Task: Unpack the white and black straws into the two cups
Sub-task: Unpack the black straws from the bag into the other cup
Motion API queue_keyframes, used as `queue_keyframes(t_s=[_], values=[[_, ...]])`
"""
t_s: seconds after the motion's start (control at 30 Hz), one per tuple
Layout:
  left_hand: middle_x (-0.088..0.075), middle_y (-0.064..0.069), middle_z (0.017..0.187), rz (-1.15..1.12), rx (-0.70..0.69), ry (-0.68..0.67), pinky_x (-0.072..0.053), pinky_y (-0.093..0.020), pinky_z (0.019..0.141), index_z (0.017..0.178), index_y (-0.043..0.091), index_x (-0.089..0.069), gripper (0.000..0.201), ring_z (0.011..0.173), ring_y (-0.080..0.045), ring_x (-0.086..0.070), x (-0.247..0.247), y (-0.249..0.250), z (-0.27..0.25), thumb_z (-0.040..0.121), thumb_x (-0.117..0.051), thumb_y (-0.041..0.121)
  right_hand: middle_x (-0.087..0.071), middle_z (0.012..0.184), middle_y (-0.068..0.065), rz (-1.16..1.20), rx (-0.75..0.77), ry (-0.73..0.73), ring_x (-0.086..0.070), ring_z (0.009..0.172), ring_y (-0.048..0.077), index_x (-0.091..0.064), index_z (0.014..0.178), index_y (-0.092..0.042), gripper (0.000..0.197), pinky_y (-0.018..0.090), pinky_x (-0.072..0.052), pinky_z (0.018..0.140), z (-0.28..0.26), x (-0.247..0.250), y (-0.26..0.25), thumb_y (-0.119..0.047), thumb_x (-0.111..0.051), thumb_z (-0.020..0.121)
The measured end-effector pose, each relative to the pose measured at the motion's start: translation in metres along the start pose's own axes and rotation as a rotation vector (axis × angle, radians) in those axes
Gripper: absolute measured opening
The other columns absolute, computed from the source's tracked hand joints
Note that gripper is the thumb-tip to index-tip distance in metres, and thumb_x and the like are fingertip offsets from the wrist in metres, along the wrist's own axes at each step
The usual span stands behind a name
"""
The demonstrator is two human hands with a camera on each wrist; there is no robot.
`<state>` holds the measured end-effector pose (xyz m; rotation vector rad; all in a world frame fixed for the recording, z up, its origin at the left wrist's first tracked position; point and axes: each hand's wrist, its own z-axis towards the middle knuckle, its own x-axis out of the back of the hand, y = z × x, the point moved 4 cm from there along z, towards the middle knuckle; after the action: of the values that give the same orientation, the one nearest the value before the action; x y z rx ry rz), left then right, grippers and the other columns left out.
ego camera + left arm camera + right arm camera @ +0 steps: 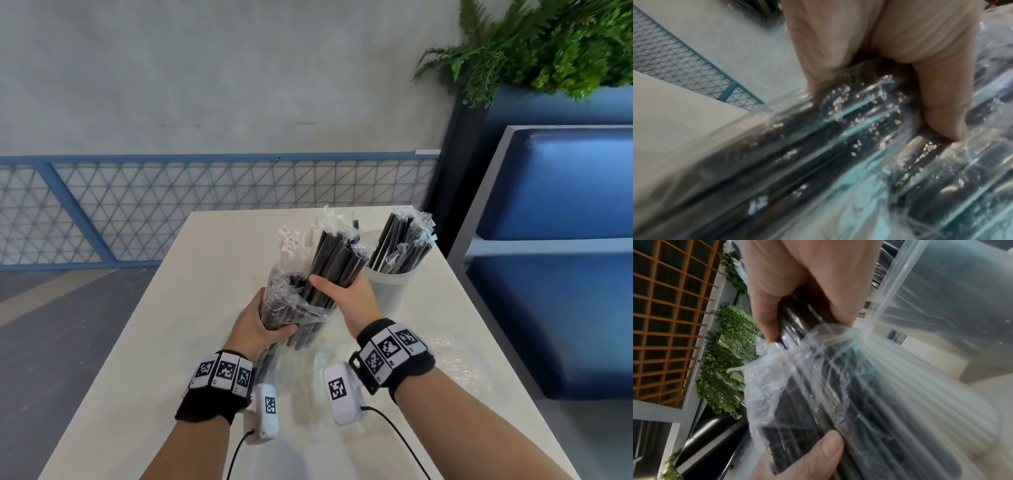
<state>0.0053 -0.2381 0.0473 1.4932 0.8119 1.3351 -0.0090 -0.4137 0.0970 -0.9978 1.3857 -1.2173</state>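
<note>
Straws, black and glossy, each in thin clear film, fill your right hand (346, 298), clamped around a bundle (334, 260) half out of the clear bag (291, 308). Your left hand (260, 322) grips that bag above the table (154, 342). Two cups: one (390, 284) holds black straws, the other, behind the bundle, white straws (298, 240).

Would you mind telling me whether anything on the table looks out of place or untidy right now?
Only mildly: crumpled clear plastic wrap lies loose on the table by the right forearm. The black straws in the far cup lean at a slant, which seems normal.
</note>
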Motion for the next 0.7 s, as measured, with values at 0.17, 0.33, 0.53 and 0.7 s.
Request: queue_keyframes(t_s=[0.17,0.33,0.53,0.7], values=[[-0.065,0.015,0.097,-0.008,0.026,0.017,-0.046,-0.015,0.077,0.099,0.041,-0.049,0.063,0.081,0.018,-0.059,0.002,-0.001,-0.003,0.059,-0.086,0.010,-0.069,0.093,0.001,0.077,0.037,0.090,-0.065,0.093,0.019,-0.065,0.098,-0.012,0.025,0.039,-0.051,0.092,-0.001,-0.002,-0.011,-0.007,-0.073,0.075],[-0.062,0.019,0.096,0.012,0.041,0.018,-0.044,-0.001,0.069,0.110,0.031,-0.047,0.064,0.078,0.021,-0.056,0.003,0.002,-0.005,0.062,-0.084,0.010,-0.067,0.086,-0.002,0.268,0.006,0.156,-0.062,0.086,0.015,-0.066,0.089,-0.016,0.016,0.038,-0.049,0.093,0.008,0.004,-0.029,-0.003,-0.068,0.080],[-0.063,0.017,0.097,-0.009,0.053,0.038,-0.045,-0.010,0.076,0.106,0.034,-0.049,0.063,0.085,0.011,-0.060,0.005,0.003,-0.007,0.060,-0.085,0.010,-0.069,0.091,0.009,0.326,-0.074,0.220,-0.066,0.091,0.024,-0.066,0.097,-0.004,0.026,0.042,-0.053,0.090,0.017,0.017,-0.044,-0.011,-0.076,0.074],[-0.063,0.015,0.098,-0.023,0.069,0.064,-0.045,-0.013,0.079,0.109,0.029,-0.049,0.065,0.091,0.006,-0.060,0.007,0.001,-0.006,0.059,-0.086,0.008,-0.069,0.100,0.010,0.374,-0.173,0.247,-0.068,0.097,0.026,-0.062,0.112,-0.004,0.058,0.047,-0.053,0.089,0.025,0.027,-0.051,-0.020,-0.085,0.061]])
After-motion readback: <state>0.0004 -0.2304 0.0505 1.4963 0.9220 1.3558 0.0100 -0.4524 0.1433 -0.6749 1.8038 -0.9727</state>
